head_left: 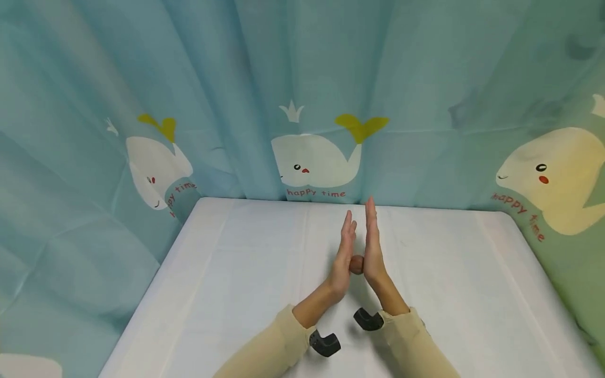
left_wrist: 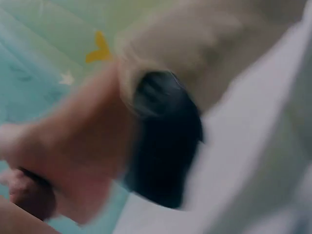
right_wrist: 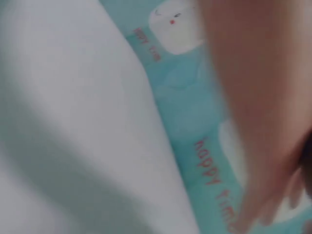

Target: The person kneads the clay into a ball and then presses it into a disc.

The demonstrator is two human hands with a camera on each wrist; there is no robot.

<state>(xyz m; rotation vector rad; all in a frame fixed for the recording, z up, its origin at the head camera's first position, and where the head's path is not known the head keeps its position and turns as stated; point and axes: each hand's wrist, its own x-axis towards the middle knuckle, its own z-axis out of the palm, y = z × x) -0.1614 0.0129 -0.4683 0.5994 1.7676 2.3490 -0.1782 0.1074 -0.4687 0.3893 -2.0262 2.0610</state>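
Note:
A small, round, brown ball (head_left: 356,264) with faint lines on it sits between two facing palms in the head view. My left hand (head_left: 343,262) presses it from the left, fingers straight and pointing away from me. From the other side my right hand (head_left: 373,252) presses with straight fingers too, its fingertips reaching farther forward. Above the ball a narrow gap parts the fingers of both hands. In the left wrist view the brown ball (left_wrist: 36,199) shows blurred and partly covered at the lower left. A blurred forearm and fingers (right_wrist: 263,202) fill the right side of the right wrist view.
A white-covered table (head_left: 246,273) lies beneath the hands. Blue-green curtains (head_left: 416,79) printed with whales enclose its back and sides. Black curved devices (head_left: 325,344) stick out from both beige sleeves, close to each other below the hands.

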